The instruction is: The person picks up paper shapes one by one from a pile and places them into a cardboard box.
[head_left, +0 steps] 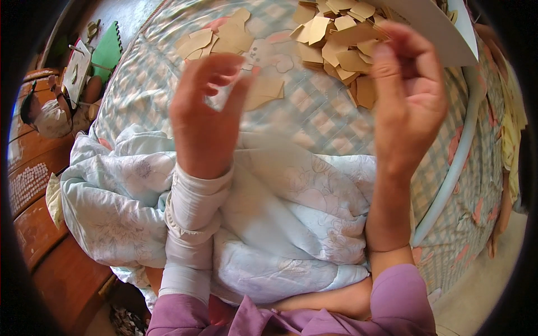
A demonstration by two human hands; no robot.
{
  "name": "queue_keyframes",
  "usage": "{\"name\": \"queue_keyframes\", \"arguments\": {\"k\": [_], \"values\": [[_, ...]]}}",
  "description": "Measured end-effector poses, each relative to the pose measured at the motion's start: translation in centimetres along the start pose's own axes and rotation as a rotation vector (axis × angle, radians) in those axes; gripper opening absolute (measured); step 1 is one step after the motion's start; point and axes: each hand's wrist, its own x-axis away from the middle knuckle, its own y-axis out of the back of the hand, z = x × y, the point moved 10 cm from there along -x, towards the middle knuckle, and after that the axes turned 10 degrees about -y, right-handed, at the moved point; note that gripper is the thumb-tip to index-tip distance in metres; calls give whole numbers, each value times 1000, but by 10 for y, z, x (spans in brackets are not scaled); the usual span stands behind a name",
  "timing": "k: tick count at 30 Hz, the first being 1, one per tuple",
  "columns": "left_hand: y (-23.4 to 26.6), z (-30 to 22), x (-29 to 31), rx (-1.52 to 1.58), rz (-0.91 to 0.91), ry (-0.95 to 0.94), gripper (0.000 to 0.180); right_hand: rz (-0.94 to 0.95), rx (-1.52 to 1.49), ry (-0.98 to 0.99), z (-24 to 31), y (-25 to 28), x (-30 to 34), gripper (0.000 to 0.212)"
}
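Note:
My left hand (206, 115) hangs over the bed in front of me, its fingers curved and apart from the thumb with nothing seen between them. Just beyond its thumb lies a flat brown card piece (268, 94). A small heap of cut brown card pieces (227, 38) sits past its fingertips. My right hand (412, 92) is raised at the near right side of a larger pile of brown card pieces (336, 47). Its thumb and bent forefinger stand apart, and pile pieces show by the tips. Both hands are slightly blurred.
A pale blue floral blanket (291, 224) covers my lap. The bed has a checked quilted cover (314, 123). At right are a white panel (434, 25) and a pale blue tube (454, 168). A person (56, 115) is at the left, near a green mat (107, 53).

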Motion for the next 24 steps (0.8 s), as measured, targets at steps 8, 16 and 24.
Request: {"name": "queue_keyframes", "arguments": {"k": [8, 16, 24], "values": [[-28, 6, 11, -337, 319, -155, 15, 69, -81, 52, 5, -8, 7, 19], [-12, -7, 3, -130, 220, -180, 18, 490, 195, -132, -21, -76, 38, 20], [-21, 10, 12, 379, 203, 191, 15, 551, -37, -419, -38, -78, 38, 17]]}}
